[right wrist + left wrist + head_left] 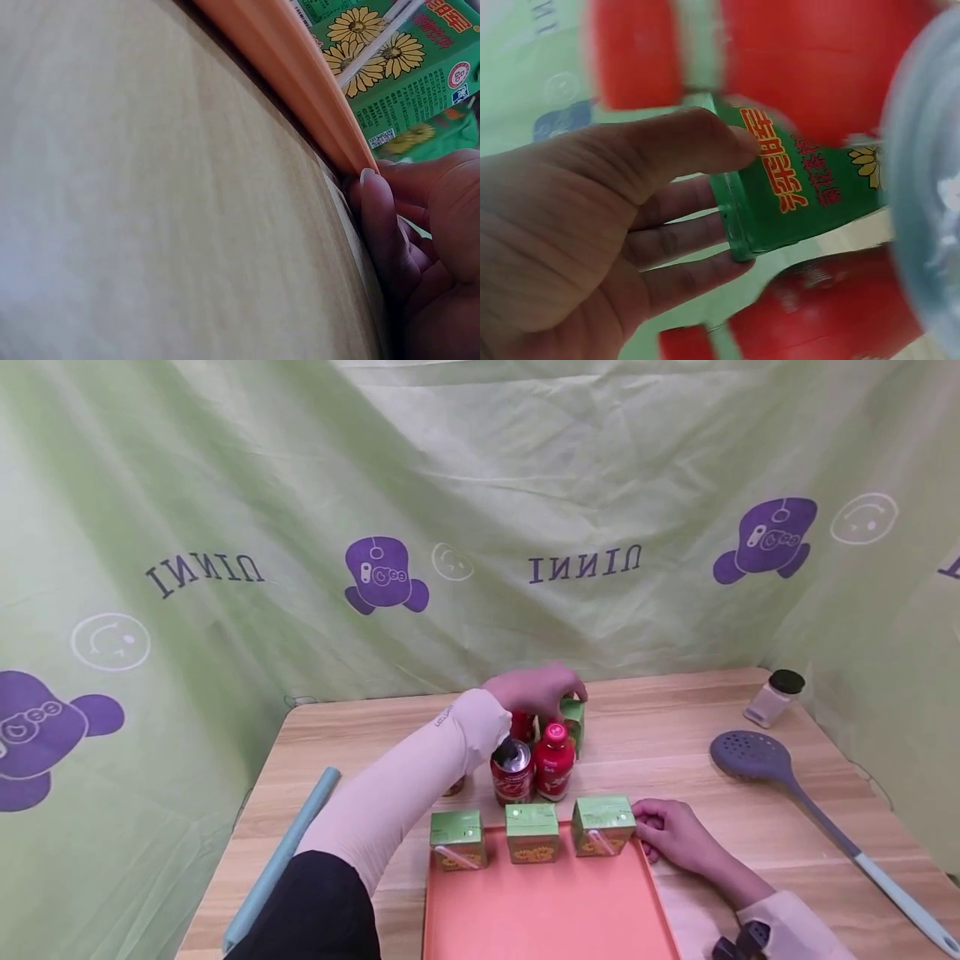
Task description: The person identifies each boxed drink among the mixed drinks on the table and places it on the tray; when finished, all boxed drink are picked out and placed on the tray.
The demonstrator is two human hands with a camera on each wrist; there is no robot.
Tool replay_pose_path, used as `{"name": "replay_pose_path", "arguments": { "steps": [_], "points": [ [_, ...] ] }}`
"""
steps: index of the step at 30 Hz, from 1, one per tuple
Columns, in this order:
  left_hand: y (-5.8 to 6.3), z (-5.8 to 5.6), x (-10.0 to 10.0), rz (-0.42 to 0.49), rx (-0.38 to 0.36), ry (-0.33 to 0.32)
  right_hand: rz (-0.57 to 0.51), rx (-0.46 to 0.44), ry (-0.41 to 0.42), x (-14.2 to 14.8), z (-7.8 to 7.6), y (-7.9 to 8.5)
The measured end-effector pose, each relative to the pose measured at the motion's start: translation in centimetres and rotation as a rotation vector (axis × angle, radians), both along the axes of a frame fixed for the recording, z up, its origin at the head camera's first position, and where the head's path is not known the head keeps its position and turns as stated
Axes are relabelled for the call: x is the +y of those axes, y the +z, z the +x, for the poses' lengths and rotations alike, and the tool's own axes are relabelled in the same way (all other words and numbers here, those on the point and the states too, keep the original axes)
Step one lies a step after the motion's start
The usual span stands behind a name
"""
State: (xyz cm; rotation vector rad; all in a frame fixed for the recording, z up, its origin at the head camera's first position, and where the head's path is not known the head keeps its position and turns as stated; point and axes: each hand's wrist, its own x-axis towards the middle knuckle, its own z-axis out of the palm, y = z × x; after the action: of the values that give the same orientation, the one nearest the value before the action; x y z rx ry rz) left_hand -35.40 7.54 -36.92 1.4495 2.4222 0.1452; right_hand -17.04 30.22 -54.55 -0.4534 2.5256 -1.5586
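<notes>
My left hand (536, 687) reaches over to the far side of the red bottles and grips a green drink carton (795, 187). The thumb lies on the carton's printed face, with the other fingers behind it. A red bottle (555, 764) and a red can (513, 783) stand just in front of that carton. With thumb and fingers, my right hand (678, 837) pinches the rim of the orange tray (551, 910) at its far right corner. Three green drink cartons line the tray's far edge; the right one (603, 814) is closest to that hand.
A slotted spoon (757, 756) with a light blue handle lies along the right side, below a small black-lidded jar (776, 697). On the left rests a teal roll (281, 860). A green curtain (480, 468) hangs behind the wooden table (667, 718).
</notes>
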Motion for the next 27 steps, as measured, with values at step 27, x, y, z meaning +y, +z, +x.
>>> {"name": "replay_pose_path", "arguments": {
  "steps": [27],
  "points": [
    [11.5, 3.3, -3.3, 0.281, 0.106, -0.013, 0.013, 0.023, -0.001, 0.0, 0.1, 0.0]
  ]
}}
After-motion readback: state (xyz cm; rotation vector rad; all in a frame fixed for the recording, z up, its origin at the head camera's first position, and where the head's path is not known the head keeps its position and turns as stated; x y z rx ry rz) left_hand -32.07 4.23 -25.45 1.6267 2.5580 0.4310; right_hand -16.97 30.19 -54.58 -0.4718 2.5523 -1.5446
